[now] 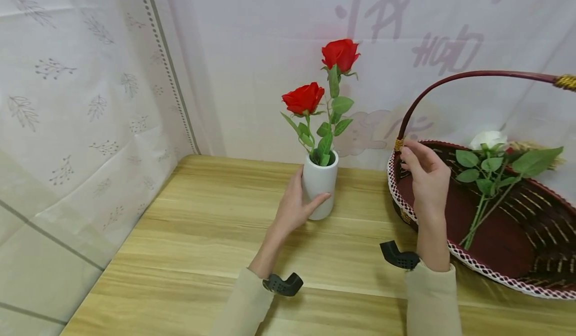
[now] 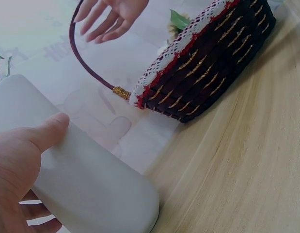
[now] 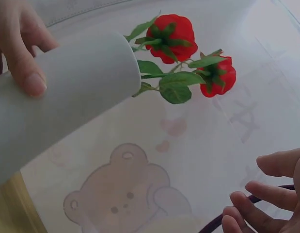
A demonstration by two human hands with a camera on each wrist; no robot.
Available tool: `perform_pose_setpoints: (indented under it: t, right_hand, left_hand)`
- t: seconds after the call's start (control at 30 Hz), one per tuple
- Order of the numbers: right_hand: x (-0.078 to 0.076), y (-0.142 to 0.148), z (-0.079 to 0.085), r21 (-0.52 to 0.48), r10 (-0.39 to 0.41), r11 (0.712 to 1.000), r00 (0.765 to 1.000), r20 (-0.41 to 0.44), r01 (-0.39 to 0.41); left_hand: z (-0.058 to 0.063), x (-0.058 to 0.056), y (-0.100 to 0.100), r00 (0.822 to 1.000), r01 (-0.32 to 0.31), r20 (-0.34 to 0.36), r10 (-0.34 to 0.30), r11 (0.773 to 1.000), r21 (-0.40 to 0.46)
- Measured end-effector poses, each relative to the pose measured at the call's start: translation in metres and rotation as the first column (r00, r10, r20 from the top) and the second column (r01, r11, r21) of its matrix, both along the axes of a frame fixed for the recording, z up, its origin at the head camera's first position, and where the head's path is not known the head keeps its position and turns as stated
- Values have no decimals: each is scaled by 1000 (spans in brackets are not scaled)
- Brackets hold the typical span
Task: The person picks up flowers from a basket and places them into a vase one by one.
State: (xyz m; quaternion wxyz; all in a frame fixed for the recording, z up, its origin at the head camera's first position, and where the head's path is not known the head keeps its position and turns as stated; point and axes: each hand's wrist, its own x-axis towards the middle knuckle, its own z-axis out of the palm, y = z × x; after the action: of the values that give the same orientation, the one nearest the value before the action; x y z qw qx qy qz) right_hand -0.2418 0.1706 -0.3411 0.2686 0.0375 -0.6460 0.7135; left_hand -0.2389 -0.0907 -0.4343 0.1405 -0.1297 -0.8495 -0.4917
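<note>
A white cylindrical vase [image 1: 322, 191] stands upright on the wooden table. Two red roses with green leaves rise from it, one rose [image 1: 340, 55] higher than the other rose [image 1: 303, 99]. My left hand [image 1: 297, 203] grips the vase from its left side, thumb across the front, as the left wrist view also shows at the vase [image 2: 91, 170]. My right hand [image 1: 427, 178] hangs in the air over the left rim of the woven basket [image 1: 393, 196], near its handle. Its fingers are loosely bent and hold nothing; the right wrist view shows the fingers [image 3: 266, 194] apart.
Inside the dark basket, a white rose [image 1: 489, 139] with a long stem leans toward the far rim. Something red and a yellowish flower lie partly hidden behind its leaves. The basket's arched handle [image 1: 472, 73] rises above it. A printed white cloth [image 1: 252, 76] hangs behind the table.
</note>
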Motion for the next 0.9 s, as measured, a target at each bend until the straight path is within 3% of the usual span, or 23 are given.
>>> perform_pose_setpoints:
  t: [0.23, 0.6, 0.9]
  right_hand:
    - [5, 15, 0, 9, -73, 997, 997, -39, 74]
    - [12, 41, -6, 26, -127, 992, 992, 22, 126]
    - [15, 66, -5, -68, -165, 984, 986, -9, 164]
  left_hand:
    - [-2, 0, 0, 1000, -3, 12, 3, 1000, -10]
    - [-2, 0, -1, 1000, -5, 20, 6, 1000, -6]
    - [-1, 0, -1, 1000, 0, 22, 0, 1000, -11]
